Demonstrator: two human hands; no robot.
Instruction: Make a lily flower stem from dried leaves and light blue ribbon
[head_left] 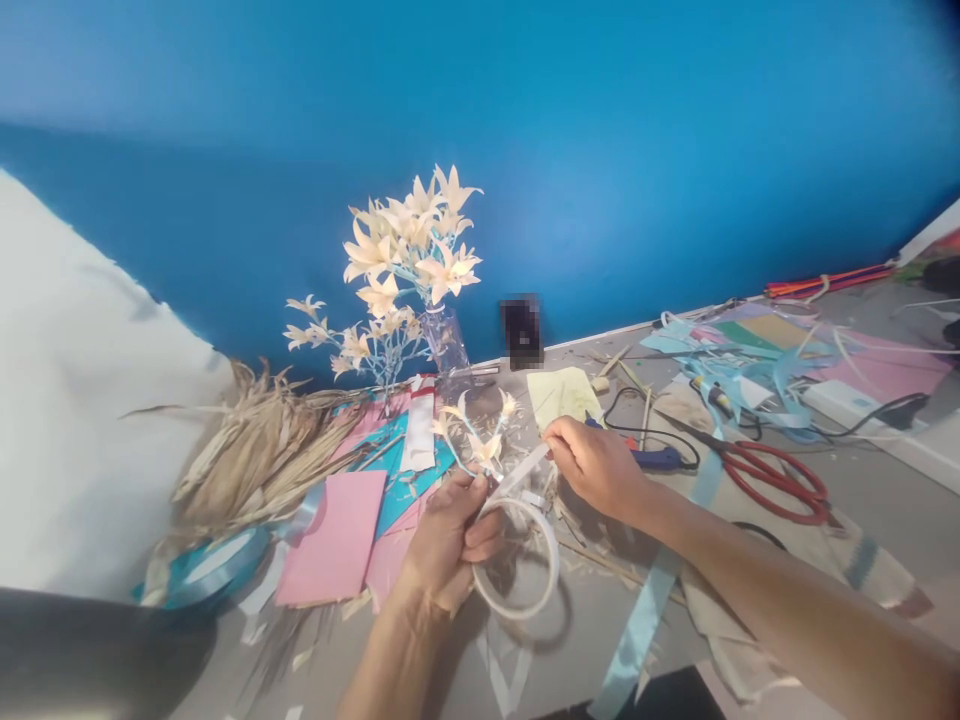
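Observation:
My left hand is closed around the stems of a small sprig of cream paper flowers. From that hand hangs a roll of white tape. My right hand pinches the free end of the white tape strip and holds it stretched toward the sprig. Both hands hover over a grey surface strewn with craft scraps.
A clear bottle holds a bouquet of cream paper flowers against the blue wall. Dried leaves, pink paper and a blue ribbon roll lie left. Red-handled scissors, a glue gun and ribbons lie right.

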